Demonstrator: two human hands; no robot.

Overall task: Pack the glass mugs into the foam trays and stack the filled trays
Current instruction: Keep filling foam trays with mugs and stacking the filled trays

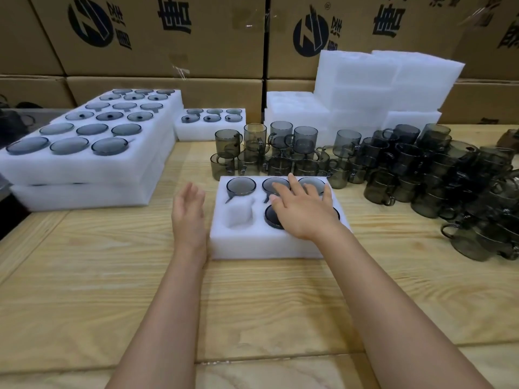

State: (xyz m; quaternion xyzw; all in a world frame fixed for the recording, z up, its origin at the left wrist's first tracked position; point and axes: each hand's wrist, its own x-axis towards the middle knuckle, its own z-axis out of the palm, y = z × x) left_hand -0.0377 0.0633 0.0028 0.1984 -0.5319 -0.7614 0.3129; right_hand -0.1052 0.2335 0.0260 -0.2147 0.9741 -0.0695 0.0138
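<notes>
The near half of the table (252, 304) lies bare except for the two forearms. A clear strip runs between the foam tray (252, 245) and the stacked filled trays (84, 169) at left; the left hand (188, 211) stands open in it, just beside the tray. Behind the tray, loose glass mugs (280, 153) crowd its far edge and spread right in a stacked heap. The right hand (303, 209) lies flat over the tray's right pockets; the near-left pocket (238, 214) is uncovered.

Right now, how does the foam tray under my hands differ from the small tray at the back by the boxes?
The near tray has one front-left pocket empty; the back tray shows a mug in all six. The right hand rests flat on the near tray; nothing touches the back one. Both are white foam with two rows of three.
</notes>
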